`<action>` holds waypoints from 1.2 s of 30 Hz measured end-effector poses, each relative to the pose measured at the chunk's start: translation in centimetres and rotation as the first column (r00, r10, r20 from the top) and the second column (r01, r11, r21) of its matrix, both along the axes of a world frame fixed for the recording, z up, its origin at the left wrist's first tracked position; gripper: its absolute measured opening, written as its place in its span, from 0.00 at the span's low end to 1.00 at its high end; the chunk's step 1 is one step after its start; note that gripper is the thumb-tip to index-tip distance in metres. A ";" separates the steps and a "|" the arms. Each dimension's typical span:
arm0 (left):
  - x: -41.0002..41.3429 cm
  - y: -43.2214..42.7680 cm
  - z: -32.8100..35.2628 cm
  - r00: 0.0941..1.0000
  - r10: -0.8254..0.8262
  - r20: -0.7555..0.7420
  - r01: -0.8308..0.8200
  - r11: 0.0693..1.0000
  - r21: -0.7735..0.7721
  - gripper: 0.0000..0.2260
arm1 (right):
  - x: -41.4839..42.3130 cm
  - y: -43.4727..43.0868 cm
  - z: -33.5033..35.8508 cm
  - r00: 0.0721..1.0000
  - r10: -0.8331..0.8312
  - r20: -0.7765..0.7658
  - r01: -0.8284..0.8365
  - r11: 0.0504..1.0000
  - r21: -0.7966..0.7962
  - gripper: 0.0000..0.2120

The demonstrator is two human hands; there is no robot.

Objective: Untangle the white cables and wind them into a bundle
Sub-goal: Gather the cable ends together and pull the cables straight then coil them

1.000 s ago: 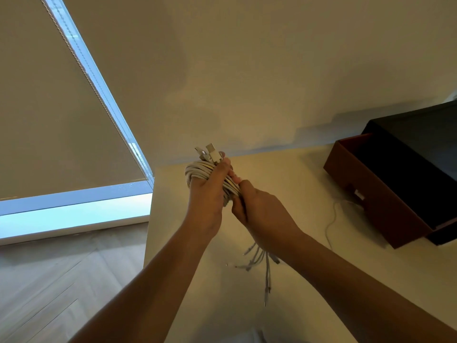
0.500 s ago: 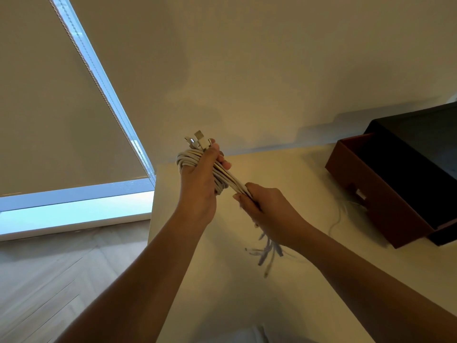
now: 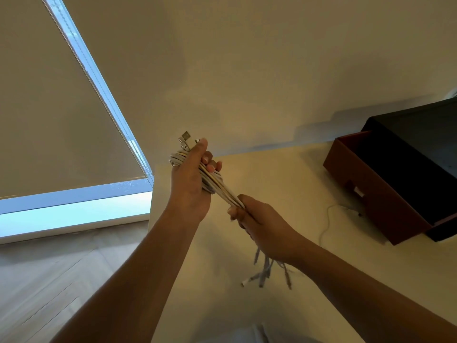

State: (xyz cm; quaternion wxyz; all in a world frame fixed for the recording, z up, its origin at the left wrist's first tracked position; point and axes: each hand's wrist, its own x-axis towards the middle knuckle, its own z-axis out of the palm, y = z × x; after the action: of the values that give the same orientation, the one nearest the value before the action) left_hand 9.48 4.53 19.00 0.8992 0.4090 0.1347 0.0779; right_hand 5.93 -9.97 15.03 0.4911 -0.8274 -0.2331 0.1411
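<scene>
Step in hand looks like winding, not untangling: the cables are already gathered into one hank, held in the air at frame centre above the table. The left hand grips the coiled part, fingers curled round the loops and thumb up against the plugs. The right hand is a closed fist round the gathered strands just below and right of it. The run between the hands is short, straight and looks taut. The hank's long axis is diagonal, upper left to lower right of the frame. The plugs stick out past the thumb and point to the upper left. The tails hang out of the right fist toward the bottom of the frame; they are blurred, so I can't count them. My judgement is that most of the length is wound and only the tails are left. The next move calls for the right hand to carry the strands round the coil while the left holds the loops so none slip, then to tuck the ends in. One thin stray lead lies on the table at right, near the brown box. I can't tell whether it belongs to the set; if it does, it needs picking up too.
</scene>
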 end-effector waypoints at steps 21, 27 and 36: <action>-2.3 0.8 -0.6 0.585 -0.728 0.357 0.804 0.577 -0.141 0.04 | 2.9 -0.5 0.4 0.853 0.160 -0.497 0.073 0.906 0.418 0.33; -2.9 1.2 -1.0 0.606 -0.746 0.276 0.791 0.601 -0.114 0.05 | 2.4 -0.8 0.8 0.891 0.145 -0.430 0.058 0.903 0.425 0.14; -2.3 2.3 -1.8 0.696 -0.716 -0.063 0.717 0.685 0.131 0.12 | 2.5 -1.2 1.7 0.988 -0.030 -0.151 0.066 0.968 0.242 0.21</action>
State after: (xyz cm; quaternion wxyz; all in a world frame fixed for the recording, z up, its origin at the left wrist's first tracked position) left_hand 7.17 6.86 17.23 0.8255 0.4938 -0.0385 -0.2708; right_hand 8.48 -11.14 16.74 0.6090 -0.7529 -0.1921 0.1591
